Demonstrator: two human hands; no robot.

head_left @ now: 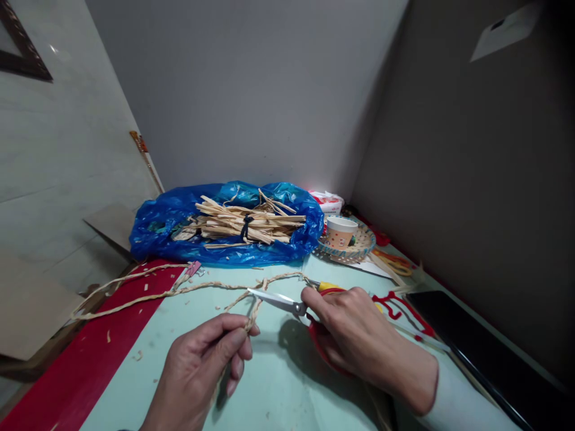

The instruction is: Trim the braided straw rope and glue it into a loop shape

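Note:
Between thumb and fingers, my left hand (pixel 206 365) pinches a twisted straw-coloured cord (pixel 224 286), a short length of it standing up above the fingertips. Red-handled scissors (pixel 278 301) are gripped in my right hand (pixel 357 332), their blades pointing left. The blade tips lie beside the upright piece of cord, just above my left fingers; I cannot tell whether they touch it. More of the cord runs left across the table in a long loop, and a pink clip (pixel 193 269) sits at the loop's upper strand.
A blue plastic bag (pixel 155 224) holding a tied bundle of dry strips (pixel 265 226) lies at the back. Right of it, a paper cup (pixel 341 232) stands in a woven basket (pixel 371 239). Red pipe cleaners (pixel 411 311) and a black flat object (pixel 485 353) are at right.

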